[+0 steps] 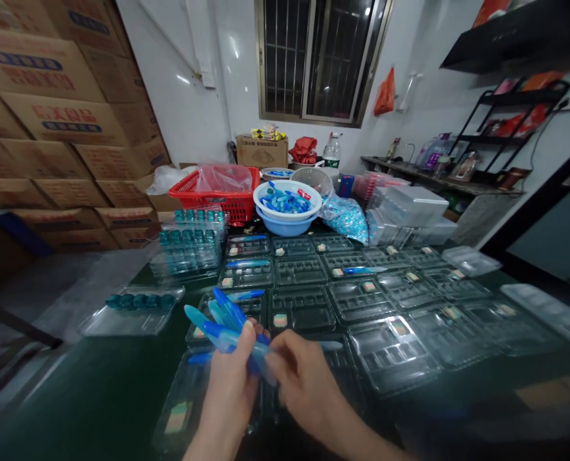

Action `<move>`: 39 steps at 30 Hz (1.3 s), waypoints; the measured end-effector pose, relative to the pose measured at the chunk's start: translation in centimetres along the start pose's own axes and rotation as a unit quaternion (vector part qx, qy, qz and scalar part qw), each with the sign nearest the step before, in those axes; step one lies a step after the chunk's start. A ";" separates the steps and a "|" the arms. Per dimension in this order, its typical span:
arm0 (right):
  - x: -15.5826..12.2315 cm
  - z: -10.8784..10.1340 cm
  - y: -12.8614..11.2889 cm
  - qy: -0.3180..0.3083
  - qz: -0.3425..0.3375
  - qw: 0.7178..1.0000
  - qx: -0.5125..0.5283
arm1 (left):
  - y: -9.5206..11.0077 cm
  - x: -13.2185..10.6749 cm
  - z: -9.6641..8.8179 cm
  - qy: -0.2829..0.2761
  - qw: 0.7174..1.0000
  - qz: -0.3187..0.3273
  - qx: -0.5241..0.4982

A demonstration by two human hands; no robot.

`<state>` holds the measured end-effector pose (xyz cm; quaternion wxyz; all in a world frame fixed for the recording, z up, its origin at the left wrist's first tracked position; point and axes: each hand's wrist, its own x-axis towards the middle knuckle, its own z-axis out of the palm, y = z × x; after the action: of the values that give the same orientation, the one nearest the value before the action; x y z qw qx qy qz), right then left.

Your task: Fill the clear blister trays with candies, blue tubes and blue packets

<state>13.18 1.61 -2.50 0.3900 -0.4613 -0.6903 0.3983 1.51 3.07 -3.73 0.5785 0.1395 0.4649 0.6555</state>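
A bunch of blue and teal, pointed, pen-shaped sticks [227, 323] is clasped in my left hand [237, 371], thumb on top and tips fanning up to the left. My right hand [304, 378] is closed, its thumb and fingers pinching the lower end of a pale blue stick from the bunch; this spot is slightly blurred. Beneath and beyond both hands lie rows of clear plastic trays [304, 310] with moulded compartments. Many hold a small pastel striped block [279, 320], and some also a blue stick [249, 263]. My hands partly cover the nearest trays.
A white bowl [262, 200] heaped with blue sticks sits in a blue basin [289, 225]. Left of it are a red basket [241, 203] and stacked trays with teal pieces [189, 240]. A bag of blue bits [345, 218] and clear boxes [414, 208] stand right. Cartons [49, 115] line the left.
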 end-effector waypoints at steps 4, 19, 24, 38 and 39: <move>1.1 -1.6 0.0 -0.053 0.066 0.985 0.154 | -0.2 0.0 -0.4 -0.001 1.000 0.004 -0.022; 8.2 -9.3 8.6 0.038 0.025 0.999 -0.015 | 0.1 1.8 -0.1 -0.052 0.998 0.004 0.019; 10.7 -12.0 11.7 -0.003 -0.001 0.993 -0.117 | 1.3 1.1 0.0 -0.075 0.995 -0.001 0.061; 7.7 -5.5 2.5 -0.084 -0.008 0.996 0.029 | 1.5 -1.0 0.6 -0.161 0.972 -0.004 0.171; 7.1 -5.1 1.4 -0.114 0.005 0.989 0.096 | 1.3 -1.1 0.4 -0.176 0.966 -0.007 0.188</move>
<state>16.32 9.69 -0.66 0.3495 -0.3767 -0.6864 0.5146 1.35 2.38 -2.08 0.6193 0.3559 0.4719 0.5169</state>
